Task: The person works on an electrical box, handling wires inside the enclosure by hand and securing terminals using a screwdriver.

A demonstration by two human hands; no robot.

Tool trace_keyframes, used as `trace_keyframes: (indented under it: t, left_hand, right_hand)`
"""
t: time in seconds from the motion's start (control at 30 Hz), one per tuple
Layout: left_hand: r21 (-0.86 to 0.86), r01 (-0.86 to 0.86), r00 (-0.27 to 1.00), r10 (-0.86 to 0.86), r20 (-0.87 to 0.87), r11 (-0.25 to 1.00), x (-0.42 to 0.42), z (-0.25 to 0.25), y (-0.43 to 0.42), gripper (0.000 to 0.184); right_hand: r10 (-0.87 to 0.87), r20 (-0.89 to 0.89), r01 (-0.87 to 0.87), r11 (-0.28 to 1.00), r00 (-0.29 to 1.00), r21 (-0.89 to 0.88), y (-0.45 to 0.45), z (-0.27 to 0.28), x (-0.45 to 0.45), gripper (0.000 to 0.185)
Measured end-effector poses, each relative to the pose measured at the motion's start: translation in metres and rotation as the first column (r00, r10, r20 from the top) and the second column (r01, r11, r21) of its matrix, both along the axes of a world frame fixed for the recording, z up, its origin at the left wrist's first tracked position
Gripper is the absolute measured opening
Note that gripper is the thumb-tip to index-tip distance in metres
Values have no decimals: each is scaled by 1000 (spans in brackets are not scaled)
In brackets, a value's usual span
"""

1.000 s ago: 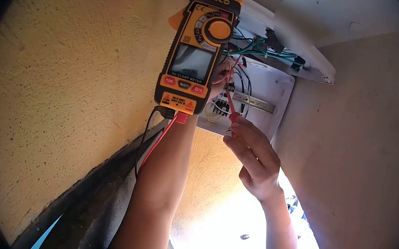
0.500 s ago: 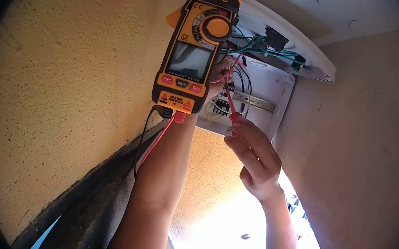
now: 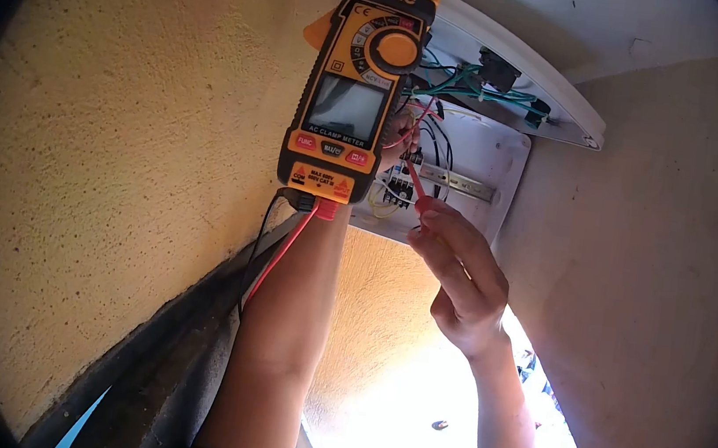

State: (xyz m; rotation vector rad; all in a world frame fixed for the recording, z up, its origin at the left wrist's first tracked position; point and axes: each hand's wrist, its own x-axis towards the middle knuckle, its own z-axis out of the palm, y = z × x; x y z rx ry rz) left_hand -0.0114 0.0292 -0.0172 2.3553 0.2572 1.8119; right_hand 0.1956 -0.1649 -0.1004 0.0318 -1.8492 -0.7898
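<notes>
- Inside the white box (image 3: pixel 502 152), the left hand (image 3: pixel 400 131) is showing only partly, the meter (image 3: pixel 343 112) hiding the rest; its fingers are bending beside a red wire (image 3: pixel 425 116), but whether they are gripping it I cannot tell.
- The right hand (image 3: pixel 469 281) is pinching a red tool (image 3: pixel 420 197) between thumb and fingers; part of the handle is disappearing behind them.
- The tool is slanting up into the box, its narrow end lying at or just beside the upper black block (image 3: pixel 417 155); contact is too small to make out.
- A lower black block (image 3: pixel 399 193) is sitting near it, its edge being blocked by the meter, while a metal rail (image 3: pixel 463 184) is running off to the side.
- The meter is filling the foreground, its top being cut off by the frame; any reading on its grey screen (image 3: pixel 345 107) is hard to make out.
- Two leads, one black (image 3: pixel 257 248) and one red (image 3: pixel 284 255), are hanging from it and vanishing by the left forearm (image 3: pixel 281 321).
- Below, strong glare (image 3: pixel 411 389) is washing out the background.
</notes>
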Motion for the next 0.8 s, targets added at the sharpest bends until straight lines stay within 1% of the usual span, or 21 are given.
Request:
trace_keyframes:
  t: [0.03,0.1,0.13,0.2,0.23,0.3,0.33,0.4,0.43,0.5,0.53,0.57,0.6,0.63,0.67,0.73,0.77,0.8]
  left_hand:
    - [1,0,1000,0,1,1000,-2,-1,8,22]
    - [99,118,992,-122,43,988,-6,-3,23,16]
    - [100,115,992,-120,43,988,-8,-3,31,16]
    - [79,345,935,-350,57,935,-9,0,39,12]
    - [78,344,935,-349,59,936,-8,0,38,12]
    - [127,54,996,-62,65,990,-4,-1,29,13]
    - [151,-98,994,88,70,984,-3,0,22,14]
    - [202,-380,925,369,93,903,1,2,17,17]
    - [205,-376,926,365,91,903,2,3,19,17]
    - [218,-555,831,546,104,803,2,3,21,19]
    - [245,-487,873,474,114,838,3,2,19,18]
    - [240,-485,875,471,116,841,5,2,18,18]
    - [157,-345,937,329,119,925,7,2,17,18]
    - [75,-189,975,178,135,979,8,2,16,19]
    - [75,-191,974,180,134,979,9,2,15,19]
    - [-16,65,982,-61,176,998,11,0,8,22]
    - [-15,63,983,-59,171,998,11,2,5,22]
    - [26,-175,975,169,144,984,10,2,3,25]
  right_hand:
    - [0,1,0,1000,1000,1,0,2,0,44]
    - [-32,-18,33,998,999,53,1,5,-1,50]
    - [-30,-18,31,998,999,55,0,6,-2,50]
    - [-129,-20,130,986,991,102,-7,9,-4,53]
    - [-128,-19,129,986,992,101,-8,9,-5,53]
    - [-156,-10,156,981,988,114,-11,9,-8,52]
    - [-151,-14,151,982,988,115,-11,8,-9,52]
    - [-195,-10,195,970,981,146,-11,4,-10,45]
    - [-199,-13,198,969,980,148,-11,4,-11,45]
    - [-189,8,186,971,982,152,-10,2,-12,40]
    - [-192,12,188,971,981,150,-10,1,-12,40]
    - [-200,20,194,967,980,164,-10,1,-13,38]
    - [-205,26,197,964,978,180,-10,0,-14,37]
    - [-207,28,199,964,978,179,-10,0,-14,37]
    - [-204,29,195,964,979,179,-9,0,-14,38]
    - [-204,26,196,964,979,180,-10,0,-14,39]
    - [-208,25,200,963,978,179,-12,1,-14,40]
    - [-212,26,204,963,977,176,-12,1,-14,41]
